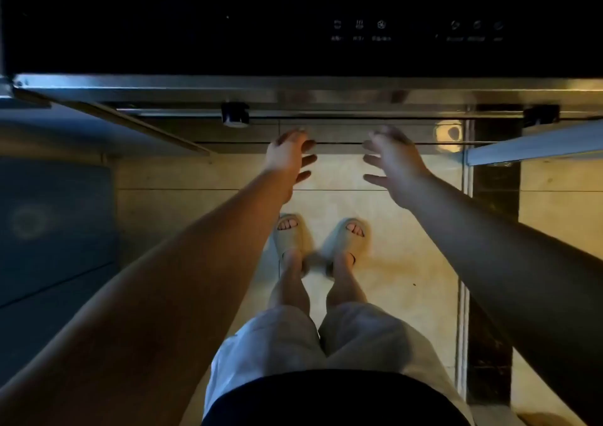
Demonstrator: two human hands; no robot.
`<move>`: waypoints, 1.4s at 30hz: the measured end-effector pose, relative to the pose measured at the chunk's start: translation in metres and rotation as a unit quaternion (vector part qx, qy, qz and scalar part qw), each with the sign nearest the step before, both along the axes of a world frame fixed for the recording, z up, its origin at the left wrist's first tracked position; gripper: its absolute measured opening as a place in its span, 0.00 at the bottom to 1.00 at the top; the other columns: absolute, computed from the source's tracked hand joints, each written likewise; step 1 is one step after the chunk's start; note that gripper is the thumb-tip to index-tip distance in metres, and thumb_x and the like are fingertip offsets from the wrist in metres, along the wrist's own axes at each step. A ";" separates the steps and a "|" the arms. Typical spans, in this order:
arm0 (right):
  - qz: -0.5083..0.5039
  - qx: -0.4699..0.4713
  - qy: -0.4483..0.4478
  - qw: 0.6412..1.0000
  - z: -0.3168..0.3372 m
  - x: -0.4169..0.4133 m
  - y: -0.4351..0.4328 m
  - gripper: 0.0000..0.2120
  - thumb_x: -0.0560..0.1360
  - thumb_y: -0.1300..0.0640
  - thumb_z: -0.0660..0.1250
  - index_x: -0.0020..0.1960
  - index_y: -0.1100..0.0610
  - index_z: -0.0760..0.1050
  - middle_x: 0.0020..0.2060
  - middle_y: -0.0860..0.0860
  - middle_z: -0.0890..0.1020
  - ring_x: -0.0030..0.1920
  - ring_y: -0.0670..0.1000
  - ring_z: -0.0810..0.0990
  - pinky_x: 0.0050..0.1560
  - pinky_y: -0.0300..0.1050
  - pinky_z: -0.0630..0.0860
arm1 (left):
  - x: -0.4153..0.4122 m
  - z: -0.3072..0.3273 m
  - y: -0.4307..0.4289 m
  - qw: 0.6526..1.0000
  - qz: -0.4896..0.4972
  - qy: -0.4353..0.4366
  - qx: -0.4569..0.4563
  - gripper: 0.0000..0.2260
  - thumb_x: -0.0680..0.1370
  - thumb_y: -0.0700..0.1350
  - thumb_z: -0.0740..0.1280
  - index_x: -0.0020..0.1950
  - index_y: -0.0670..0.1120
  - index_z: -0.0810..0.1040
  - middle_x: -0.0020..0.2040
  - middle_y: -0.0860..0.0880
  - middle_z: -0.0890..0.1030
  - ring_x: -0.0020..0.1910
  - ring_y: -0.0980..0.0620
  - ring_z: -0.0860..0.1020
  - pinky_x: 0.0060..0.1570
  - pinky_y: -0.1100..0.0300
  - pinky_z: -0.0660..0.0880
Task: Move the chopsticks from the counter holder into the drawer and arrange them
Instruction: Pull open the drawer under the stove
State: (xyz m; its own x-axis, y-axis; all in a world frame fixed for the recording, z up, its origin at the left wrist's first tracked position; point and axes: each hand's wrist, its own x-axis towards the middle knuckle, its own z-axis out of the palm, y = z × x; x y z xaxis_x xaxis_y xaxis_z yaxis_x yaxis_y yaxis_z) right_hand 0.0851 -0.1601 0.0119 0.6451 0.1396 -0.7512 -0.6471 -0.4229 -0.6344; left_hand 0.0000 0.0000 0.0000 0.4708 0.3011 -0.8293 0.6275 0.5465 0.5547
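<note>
I look straight down in dim light. My left hand [288,156] and my right hand [393,158] reach forward side by side, fingers spread, holding nothing, at the lower front edge of a steel drawer front [339,133] under a black glass appliance panel [293,21]. The fingertips are at or just under that edge; contact cannot be told. No chopsticks and no holder are in view. The drawer's inside is hidden.
The black panel carries faint touch icons [359,29]. A steel rim [293,84] runs across beneath it. Two dark knobs [235,115] [540,115] sit under the rim. Below are tiled floor [391,262], my feet in slippers [321,246], and a blue mat [49,223] at left.
</note>
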 end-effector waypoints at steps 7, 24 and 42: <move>-0.157 0.169 0.116 0.966 -0.012 0.028 0.002 0.10 0.79 0.57 0.56 0.60 0.52 0.69 0.56 0.53 0.82 0.53 0.54 0.83 0.45 0.52 0.80 | 0.021 -0.009 0.006 0.970 0.165 -0.081 -0.158 0.15 0.84 0.47 0.53 0.69 0.49 0.70 0.63 0.49 0.79 0.58 0.49 0.80 0.53 0.54 0.76; -0.331 0.283 0.182 0.882 -0.015 0.052 -0.002 0.16 0.73 0.76 0.50 0.54 0.66 0.70 0.51 0.63 0.77 0.58 0.60 0.78 0.53 0.59 0.77 | 0.041 -0.004 0.011 0.975 0.179 0.018 -0.129 0.04 0.80 0.41 0.63 0.54 0.45 0.75 0.38 0.47 0.76 0.35 0.53 0.77 0.43 0.57 0.80; -0.323 0.216 0.193 0.901 -0.016 -0.035 -0.052 0.33 0.67 0.77 0.47 0.71 0.63 0.62 0.50 0.58 0.78 0.52 0.57 0.80 0.44 0.55 0.78 | -0.041 0.012 -0.039 0.972 0.180 0.102 -0.108 0.09 0.80 0.42 0.63 0.58 0.43 0.77 0.48 0.45 0.76 0.39 0.52 0.73 0.41 0.58 0.76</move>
State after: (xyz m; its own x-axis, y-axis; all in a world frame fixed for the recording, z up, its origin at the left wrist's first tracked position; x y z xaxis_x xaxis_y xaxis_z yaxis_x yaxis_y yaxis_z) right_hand 0.0503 -0.2120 -0.0038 0.3998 0.1623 -0.9021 -0.8771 0.3534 -0.3252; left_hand -0.0414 -0.0389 0.0121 0.1869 0.2237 -0.9566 0.4586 0.8412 0.2863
